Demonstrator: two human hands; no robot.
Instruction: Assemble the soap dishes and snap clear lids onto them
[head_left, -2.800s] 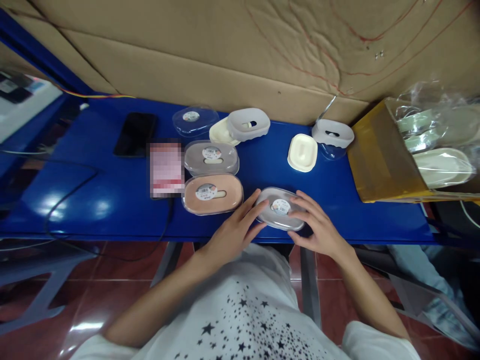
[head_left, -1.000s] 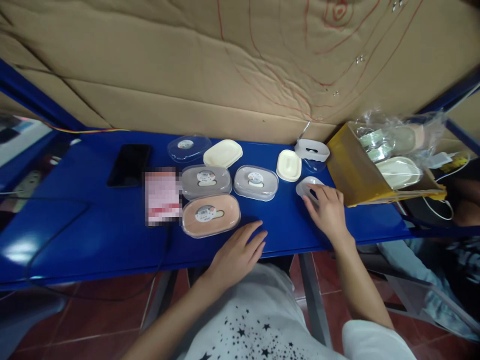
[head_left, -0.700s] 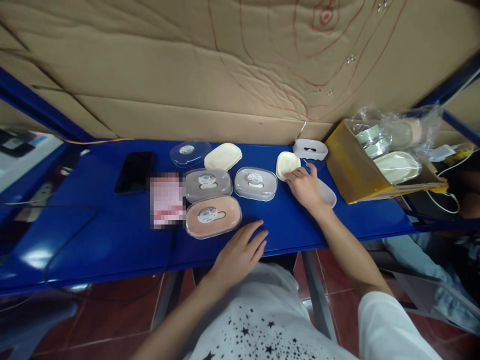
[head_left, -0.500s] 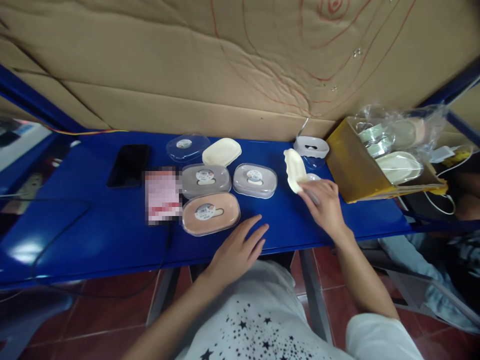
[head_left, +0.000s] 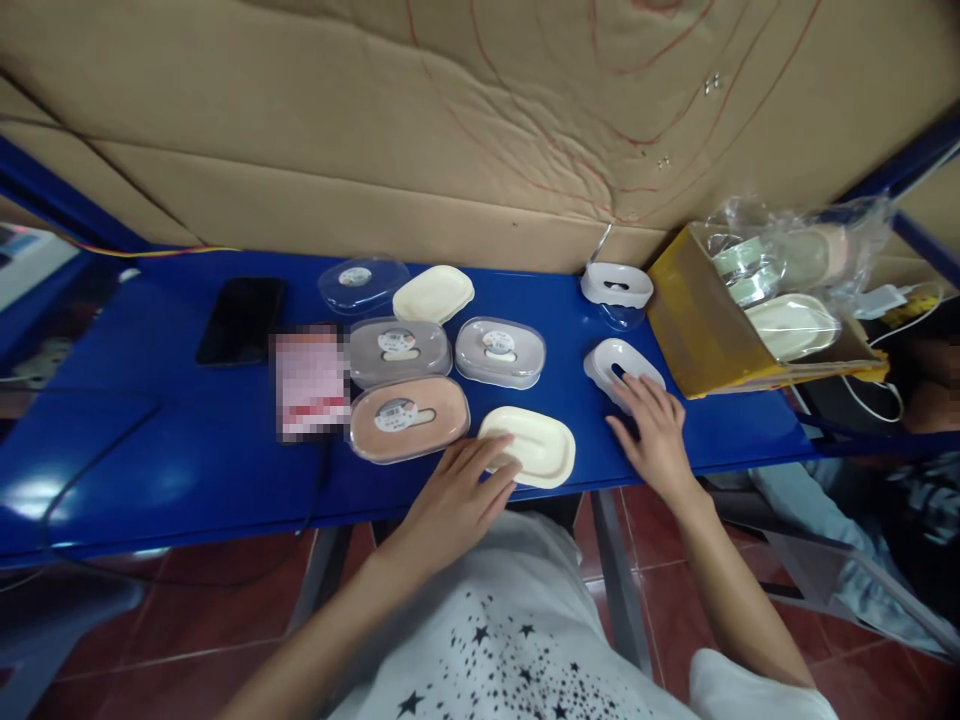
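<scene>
A cream oval tray [head_left: 536, 448] lies flat near the table's front edge, with the fingers of my left hand [head_left: 469, 485] spread over its left end. My right hand [head_left: 656, 430] has its fingers apart at a light grey oval dish [head_left: 611, 365] with a dark slot; the fingertips touch or hover over its near side. To the left sit three lidded soap dishes: a peach one [head_left: 420, 425], a grey one [head_left: 431, 345] and a pale one [head_left: 517, 365]. Behind them are another cream tray [head_left: 435, 293] and a clear lid [head_left: 360, 295].
A cardboard box [head_left: 705, 320] with wrapped dishes stands at the right. Beside it is a white slotted dish [head_left: 626, 285] by a clear piece. A black phone [head_left: 241, 322] and a blurred pink packet [head_left: 309, 385] lie left. Another person's leg shows at the right.
The cream tray has gone from my right hand to the table by my left hand. My right hand is now open at the light grey dish. The view has shifted slightly.
</scene>
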